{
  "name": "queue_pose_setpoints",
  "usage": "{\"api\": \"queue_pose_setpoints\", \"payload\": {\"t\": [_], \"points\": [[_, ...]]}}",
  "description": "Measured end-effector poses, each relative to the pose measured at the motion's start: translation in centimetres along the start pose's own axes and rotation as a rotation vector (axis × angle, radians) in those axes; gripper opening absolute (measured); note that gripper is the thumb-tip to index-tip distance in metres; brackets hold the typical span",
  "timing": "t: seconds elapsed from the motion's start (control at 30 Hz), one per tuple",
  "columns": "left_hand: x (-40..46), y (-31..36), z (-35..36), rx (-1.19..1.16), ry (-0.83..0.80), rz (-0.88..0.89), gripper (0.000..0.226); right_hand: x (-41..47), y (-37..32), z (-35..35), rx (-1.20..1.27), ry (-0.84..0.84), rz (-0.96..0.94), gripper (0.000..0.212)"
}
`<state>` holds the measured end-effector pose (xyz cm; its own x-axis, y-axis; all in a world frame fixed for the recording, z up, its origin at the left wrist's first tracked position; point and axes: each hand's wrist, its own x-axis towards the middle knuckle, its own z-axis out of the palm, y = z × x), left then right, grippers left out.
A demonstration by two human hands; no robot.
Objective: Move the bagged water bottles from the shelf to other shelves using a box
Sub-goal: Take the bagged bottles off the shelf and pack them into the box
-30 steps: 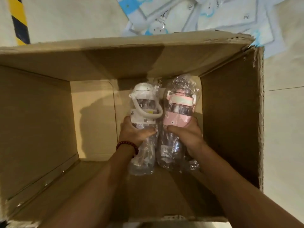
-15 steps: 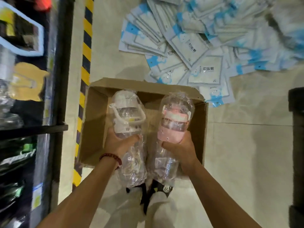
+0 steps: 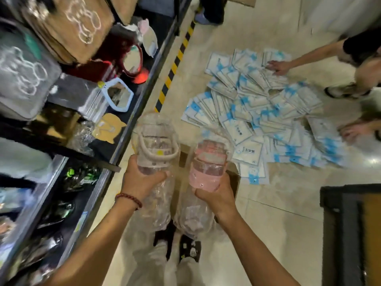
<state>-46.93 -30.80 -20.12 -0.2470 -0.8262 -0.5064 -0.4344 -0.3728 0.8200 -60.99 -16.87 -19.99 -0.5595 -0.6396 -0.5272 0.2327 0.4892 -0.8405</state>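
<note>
Gripping one bagged bottle apiece, both raised above the box (image 3: pixel 234 178).

Left hand (image 3: pixel 140 180) wrapped round white-capped bottle (image 3: pixel 154 149); right hand (image 3: pixel 216 195) round pink bottle (image 3: pixel 206 168), side by side, beside shelf (image 3: pixel 115 145).

Both bare forearms reach forward side by side, the left hand (image 3: pixel 142 180), a beaded band on its wrist, and the right hand (image 3: pixel 216 198) each raised with fingers (image 3: pixel 159 176) curled around a bagged bottle, the two hands level and slightly apart.
</note>
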Motion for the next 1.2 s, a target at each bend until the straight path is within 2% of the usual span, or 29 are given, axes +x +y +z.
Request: {"api": "queue_pose_setpoints", "payload": {"t": [0.2, 0.43, 0.57, 0.73, 1.03, 1.13, 1.2], "points": [[-7.7, 4.6, -5.0, -0.051, 0.141, 0.131, 0.063, -6.8, -6.6, -0.3, -0.15, -0.114, -0.182, 0.065], [-13.9, 6.3, -11.9, -0.092, 0.196, 0.171, 0.074, -12.8, -13.7, 2.1, -0.158, -0.345, -0.352, 0.049], [-15.6, 5.7, -16.3, -0.14, 0.266, 0.204, 0.083, -13.9, -16.3, 6.0, -0.109, -0.419, -0.372, 0.069], [-17.4, 5.7, -21.4, -0.227, 0.43, 0.229, 0.084, -15.6, -19.1, 12.0, -0.175, -0.493, -0.474, 0.094], [-17.3, 3.1, -31.0, -0.307, 0.622, 0.273, 0.084, -16.6, -20.6, 23.4, -0.317, -0.624, -0.569, 0.086], [-16.9, 2.3, -33.4, -0.296, 0.643, 0.257, 0.076, -16.8, -20.7, 26.3, -0.349, -0.645, -0.559, 0.087], [-16.5, 1.5, -34.6, -0.299, 0.666, 0.217, 0.074, -16.9, -20.9, 28.0, -0.343, -0.687, -0.585, 0.078]]}}
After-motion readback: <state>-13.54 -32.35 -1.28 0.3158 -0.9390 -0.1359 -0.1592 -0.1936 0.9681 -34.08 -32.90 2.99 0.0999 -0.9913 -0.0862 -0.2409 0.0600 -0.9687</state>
